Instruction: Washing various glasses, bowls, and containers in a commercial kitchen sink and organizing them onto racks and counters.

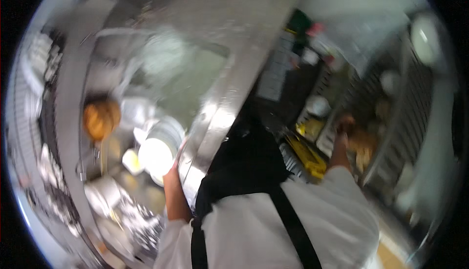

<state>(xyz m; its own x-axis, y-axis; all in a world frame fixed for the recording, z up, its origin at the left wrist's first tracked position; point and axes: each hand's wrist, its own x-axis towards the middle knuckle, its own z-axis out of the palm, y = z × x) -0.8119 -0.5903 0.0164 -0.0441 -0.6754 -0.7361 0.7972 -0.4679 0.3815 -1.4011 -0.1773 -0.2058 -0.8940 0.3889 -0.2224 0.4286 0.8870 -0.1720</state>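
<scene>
My left hand grips the side of a white round container, possibly several stacked pieces, over the steel sink. Beside it in the sink lie a white and yellow piece and an orange rounded vessel. Cloudy water fills the far basin, with a pale frothy patch on it. On the other side my right hand reaches over the near rim of a grey slatted crate. Brown items sit inside, close to my fingers. Blur hides whether those fingers hold anything.
A steel counter runs behind the basin. White dishes crowd the sink's near end. A yellow object stands between my apron and the crate. Clear plastic sheeting hangs behind the crate, and a pale oval object is at far right.
</scene>
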